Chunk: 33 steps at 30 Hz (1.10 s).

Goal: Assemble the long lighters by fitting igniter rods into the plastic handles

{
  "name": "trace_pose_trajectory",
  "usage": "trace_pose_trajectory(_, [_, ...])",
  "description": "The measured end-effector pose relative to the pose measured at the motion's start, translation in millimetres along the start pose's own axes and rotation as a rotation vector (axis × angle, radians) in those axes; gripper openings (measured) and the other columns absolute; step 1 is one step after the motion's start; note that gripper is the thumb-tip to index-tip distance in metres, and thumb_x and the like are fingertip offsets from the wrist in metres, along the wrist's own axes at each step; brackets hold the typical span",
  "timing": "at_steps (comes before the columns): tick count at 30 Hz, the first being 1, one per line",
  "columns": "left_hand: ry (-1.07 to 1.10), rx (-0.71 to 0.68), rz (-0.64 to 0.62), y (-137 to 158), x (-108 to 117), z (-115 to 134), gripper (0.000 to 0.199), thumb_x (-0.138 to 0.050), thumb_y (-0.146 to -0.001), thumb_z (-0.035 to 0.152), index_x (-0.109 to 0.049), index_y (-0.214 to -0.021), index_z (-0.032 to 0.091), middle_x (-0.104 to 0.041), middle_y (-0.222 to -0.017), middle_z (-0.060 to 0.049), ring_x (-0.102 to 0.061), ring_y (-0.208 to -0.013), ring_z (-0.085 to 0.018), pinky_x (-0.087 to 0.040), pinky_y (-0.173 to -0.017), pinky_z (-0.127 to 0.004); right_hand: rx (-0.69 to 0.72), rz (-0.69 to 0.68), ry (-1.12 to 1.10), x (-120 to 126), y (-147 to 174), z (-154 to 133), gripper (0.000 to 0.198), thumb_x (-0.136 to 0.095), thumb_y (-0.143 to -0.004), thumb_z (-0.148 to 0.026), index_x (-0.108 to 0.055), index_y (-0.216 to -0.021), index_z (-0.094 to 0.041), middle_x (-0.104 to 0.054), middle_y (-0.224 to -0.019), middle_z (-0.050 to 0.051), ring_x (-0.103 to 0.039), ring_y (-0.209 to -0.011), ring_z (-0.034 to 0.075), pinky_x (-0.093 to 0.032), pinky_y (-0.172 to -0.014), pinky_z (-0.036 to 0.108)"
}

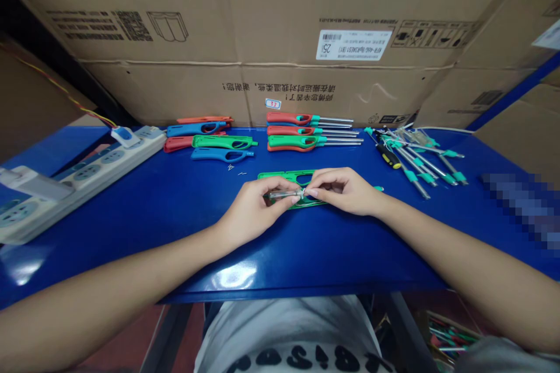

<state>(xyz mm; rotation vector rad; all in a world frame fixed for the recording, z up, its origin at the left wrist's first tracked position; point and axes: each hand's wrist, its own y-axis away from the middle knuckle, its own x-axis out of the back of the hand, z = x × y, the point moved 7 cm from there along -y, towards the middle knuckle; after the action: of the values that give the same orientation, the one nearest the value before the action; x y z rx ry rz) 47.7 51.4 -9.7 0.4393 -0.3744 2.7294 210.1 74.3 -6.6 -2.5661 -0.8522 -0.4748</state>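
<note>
Lighter stack (pixel 291 141) on table (pixel 332 256); carton (pixel 245 29) behind stack. Handle shells (pixel 223 143) just left of stack, power strip (pixel 126 154) far left of it. Rod pile (pixel 420 160) right of stack, screwdriver (pixel 389 157) on the pile's stack side. Loose bits (pixel 231 167) front-left of stack. Casing (pixel 280 175) in front of stack; above casing, left hand (pixel 256 204), tube (pixel 282 193), right hand (pixel 345 189).
</note>
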Motion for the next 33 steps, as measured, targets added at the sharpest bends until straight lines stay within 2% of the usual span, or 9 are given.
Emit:
trace_pose_trajectory(9, [0.044,0.025,0.05,2.7,-0.7,1.2,0.02,-0.075,-0.083,0.03,-0.078,-0.098,0.017,-0.08,-0.097,-0.005,-0.075,-0.092,-0.021,-0.059,-0.084,-0.03,-0.08,0.06,-0.032,-1.6,0.5,2.4,0.027,-0.068,-0.089,-0.04,-0.073,-0.083,-0.014,-0.068,-0.08,0.005,-0.055,-0.064,0.011,-0.043,-0.058,0.024])
trace_pose_trajectory(14, [0.07,0.063,0.089,3.4,-0.7,0.6,0.022,-0.077,-0.082,0.031,-0.078,-0.098,0.016,-0.08,-0.097,-0.006,-0.076,-0.088,-0.021,-0.061,-0.081,-0.03,-0.118,0.088,-0.07,-3.0,1.1,4.1,0.029,-0.069,-0.086,-0.041,-0.072,-0.08,-0.013,-0.067,-0.077,0.005,-0.053,-0.061,0.01,-0.042,-0.055,0.023])
trace_pose_trajectory(20, [0.103,0.083,0.085,3.2,-1.6,1.1,0.023,-0.078,-0.08,0.032,-0.079,-0.097,0.015,-0.08,-0.097,-0.006,-0.076,-0.091,-0.022,-0.062,-0.083,-0.03,-0.152,0.103,-0.097,-5.3,1.7,4.9,0.034,-0.071,-0.083,-0.048,-0.071,-0.079,-0.014,-0.066,-0.075,0.004,-0.051,-0.058,0.01,-0.041,-0.053,0.023])
trace_pose_trajectory(26, [0.141,0.123,0.071,2.6,-3.4,-3.3,0.021,-0.077,-0.081,0.031,-0.078,-0.096,0.016,-0.08,-0.096,-0.006,-0.075,-0.084,-0.021,-0.062,-0.076,-0.03,-0.221,0.116,-0.114,-7.9,3.1,7.8,0.035,-0.076,-0.078,-0.049,-0.069,-0.077,-0.014,-0.062,-0.067,0.002,-0.047,-0.055,0.009,-0.037,-0.05,0.023])
trace_pose_trajectory(33, [0.087,0.073,0.073,-1.2,0.0,-1.5,0.024,-0.077,-0.081,0.034,-0.078,-0.097,0.016,-0.08,-0.099,-0.007,-0.074,-0.091,-0.022,-0.06,-0.082,-0.031,-0.255,0.089,-0.209,-4.4,-3.5,7.1,0.04,-0.079,-0.074,-0.052,-0.068,-0.075,-0.014,-0.058,-0.06,-0.002,-0.045,-0.052,0.007,-0.035,-0.048,0.022])
